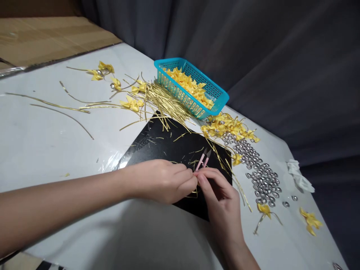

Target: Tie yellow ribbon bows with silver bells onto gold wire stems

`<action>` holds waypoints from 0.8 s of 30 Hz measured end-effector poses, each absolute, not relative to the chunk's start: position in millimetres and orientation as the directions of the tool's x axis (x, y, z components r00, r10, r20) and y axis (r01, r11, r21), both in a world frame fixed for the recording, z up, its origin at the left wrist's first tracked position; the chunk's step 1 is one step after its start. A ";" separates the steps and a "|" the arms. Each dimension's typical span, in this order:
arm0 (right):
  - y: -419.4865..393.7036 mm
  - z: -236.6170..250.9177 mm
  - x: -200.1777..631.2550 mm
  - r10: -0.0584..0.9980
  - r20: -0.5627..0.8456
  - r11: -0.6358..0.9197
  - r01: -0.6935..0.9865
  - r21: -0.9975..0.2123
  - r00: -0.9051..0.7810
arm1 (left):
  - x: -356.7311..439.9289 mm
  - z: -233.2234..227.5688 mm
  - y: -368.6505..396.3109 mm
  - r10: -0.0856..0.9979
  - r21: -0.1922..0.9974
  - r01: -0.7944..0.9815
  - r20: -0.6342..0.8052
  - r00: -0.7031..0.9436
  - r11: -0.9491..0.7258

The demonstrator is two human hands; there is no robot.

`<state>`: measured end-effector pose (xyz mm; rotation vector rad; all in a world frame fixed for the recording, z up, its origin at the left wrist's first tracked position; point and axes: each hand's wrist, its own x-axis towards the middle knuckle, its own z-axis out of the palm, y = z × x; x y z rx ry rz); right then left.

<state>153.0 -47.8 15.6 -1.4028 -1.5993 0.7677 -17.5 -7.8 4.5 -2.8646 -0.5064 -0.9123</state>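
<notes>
Above a black mat (157,150) my two hands meet at the fingertips. My left hand (165,182) is closed in a pinch, its knuckles toward me. The fingers of my right hand (222,195) are pinched together against it. A thin gold cord (194,193) loops out just below the fingertips; most of it is hidden by the hands. Pink thread snips (203,159) lie on the mat right behind the fingertips, blades pointing away. Short gold cord scraps (160,138) are scattered over the mat.
A turquoise basket (222,103) holds yellow ribbon bows (191,86). Beside it lies a bundle of gold cords (165,101). To the right are a pile of bows with cords (230,125), many silver beads (264,180) and crumpled white material (299,176). Loose cords (47,101) lie left.
</notes>
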 end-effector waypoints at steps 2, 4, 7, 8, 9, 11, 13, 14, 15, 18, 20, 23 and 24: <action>-47.7 16.0 153.3 0.978 0.210 0.185 0.460 -0.868 0.002 | -16.8 4.7 -7.9 0.293 0.017 0.345 0.570 0.768 -0.938; -47.8 17.1 153.5 0.978 0.206 0.167 0.453 -0.876 0.038 | -15.5 4.5 -8.2 0.296 0.018 0.355 0.595 0.748 -0.935; -47.6 18.8 153.6 0.973 0.202 0.138 0.428 -0.893 0.108 | -14.5 4.2 -8.0 0.287 0.010 0.364 0.634 0.718 -0.931; -47.4 19.1 153.6 0.972 0.201 0.133 0.421 -0.897 0.122 | -14.7 4.1 -7.8 0.283 0.006 0.361 0.632 0.722 -0.933; -47.2 19.1 153.5 0.973 0.196 0.128 0.415 -0.901 0.125 | -15.0 3.9 -7.6 0.280 0.004 0.356 0.626 0.728 -0.934; -46.8 18.3 153.2 0.980 0.165 0.110 0.399 -0.910 0.107 | -16.0 3.3 -7.1 0.270 0.003 0.339 0.609 0.746 -0.941; -46.5 16.9 152.8 0.991 0.120 0.087 0.383 -0.920 0.064 | -16.7 2.3 -6.8 0.271 0.003 0.344 0.622 0.735 -0.939; -46.5 16.2 152.8 0.993 0.106 0.081 0.382 -0.921 0.045 | -16.9 1.9 -6.7 0.276 0.002 0.355 0.633 0.724 -0.935; -46.4 15.7 152.9 0.994 0.104 0.084 0.387 -0.918 0.030 | -17.0 1.5 -6.6 0.282 0.000 0.367 0.639 0.716 -0.930; -46.7 15.4 153.9 0.989 0.144 0.120 0.423 -0.898 0.024 | -17.0 1.3 -6.7 0.281 -0.009 0.366 0.621 0.732 -0.931; -47.2 16.2 154.8 0.984 0.175 0.144 0.436 -0.888 0.031 | -16.7 0.9 -7.0 0.281 -0.009 0.361 0.611 0.740 -0.932; -47.7 17.8 155.4 0.978 0.206 0.169 0.444 -0.880 0.036 | -15.6 -1.9 -7.8 0.293 -0.001 0.382 0.639 0.711 -0.924; -47.7 18.3 155.4 0.977 0.211 0.174 0.449 -0.877 0.034 | -15.3 -3.2 -8.0 0.295 0.002 0.382 0.638 0.711 -0.924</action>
